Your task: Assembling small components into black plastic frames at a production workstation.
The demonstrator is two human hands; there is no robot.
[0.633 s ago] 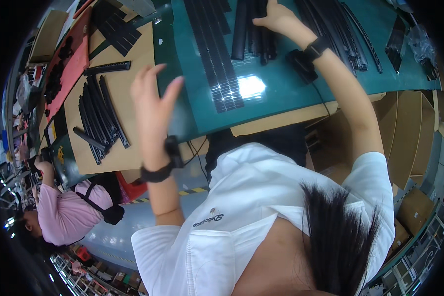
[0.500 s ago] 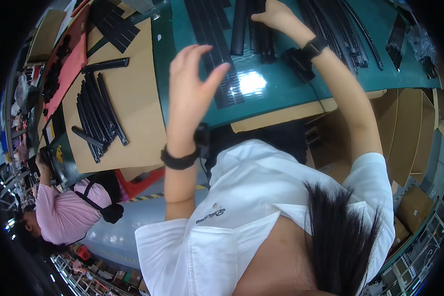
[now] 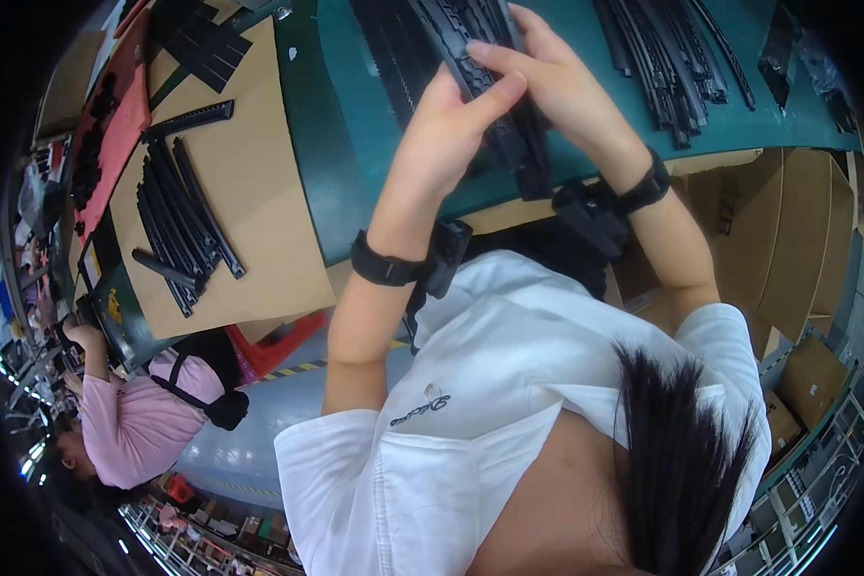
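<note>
Over the green table [image 3: 355, 144], both hands' fingers [image 3: 494, 91] clasp one black ribbed strip [image 3: 509, 125] between them.

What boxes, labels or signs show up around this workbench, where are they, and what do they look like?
Cardboard boxes: brown, open and flat-sided, stacked at the right below the green table.
Cardboard sheet: tan, flat, left on the table, with black strips lying on it.
Shirt emblem: small dark mark on the white shirt's chest.
Floor tape: yellow and black striped band under the bench.
No screens show.
</note>
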